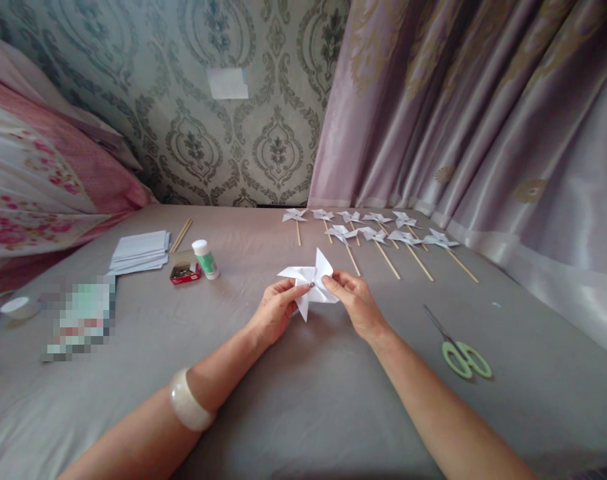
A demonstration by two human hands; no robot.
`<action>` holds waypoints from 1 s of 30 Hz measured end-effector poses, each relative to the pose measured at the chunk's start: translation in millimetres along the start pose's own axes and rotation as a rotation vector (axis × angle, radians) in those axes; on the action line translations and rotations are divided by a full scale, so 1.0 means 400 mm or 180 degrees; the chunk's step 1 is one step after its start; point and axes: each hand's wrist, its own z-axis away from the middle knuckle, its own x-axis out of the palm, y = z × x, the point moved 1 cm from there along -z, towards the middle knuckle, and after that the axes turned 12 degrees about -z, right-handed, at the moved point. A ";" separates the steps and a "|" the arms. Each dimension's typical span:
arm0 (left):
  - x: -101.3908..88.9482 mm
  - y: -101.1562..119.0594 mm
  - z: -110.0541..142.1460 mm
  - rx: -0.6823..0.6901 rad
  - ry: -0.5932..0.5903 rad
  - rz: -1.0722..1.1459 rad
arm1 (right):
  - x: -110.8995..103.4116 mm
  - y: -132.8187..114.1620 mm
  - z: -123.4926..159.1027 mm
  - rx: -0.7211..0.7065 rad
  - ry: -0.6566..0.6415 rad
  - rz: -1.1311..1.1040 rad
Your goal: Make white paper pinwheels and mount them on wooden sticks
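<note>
Between my two hands is a white paper pinwheel with pointed blades and a small pin head at its centre. My left hand pinches it from the left, thumb close beside the pin. On the other side my right hand grips a blade between thumb and fingers. No stick shows on this pinwheel; its back is hidden. Beyond my hands lie several finished-looking paper pinwheels on wooden sticks, set out in two rows.
Left of my hands stand a glue stick and a red box of small metal pins. Behind them are stacked white paper and loose wooden sticks. Green-handled scissors lie at right. A blurred packet lies far left.
</note>
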 end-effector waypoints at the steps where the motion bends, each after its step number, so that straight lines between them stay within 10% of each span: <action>1: 0.000 -0.002 0.001 0.0003 -0.0007 -0.0013 | 0.006 0.006 0.003 0.0061 0.0009 -0.0046; 10: -0.005 -0.001 0.012 0.0013 -0.0001 -0.0666 | 0.008 0.037 0.012 0.0511 0.0296 -0.0535; 15: -0.079 0.135 0.086 0.0062 -0.0443 -0.1728 | 0.009 0.049 0.008 0.1156 0.0521 -0.1228; 17: -0.144 0.220 0.118 0.0298 -0.0549 -0.1919 | 0.011 0.055 0.009 0.1365 0.0604 -0.1448; 22: -0.401 0.378 0.099 0.0942 0.1254 -0.2170 | 0.012 0.075 0.007 0.1419 0.0733 -0.1736; 24: -0.504 0.399 0.060 0.0771 0.1975 -0.3163 | 0.010 0.085 0.005 0.1386 0.0713 -0.1764; 30: -0.662 0.394 -0.078 0.0224 0.2258 -0.4315 | 0.003 0.103 -0.003 0.1538 0.0699 -0.1824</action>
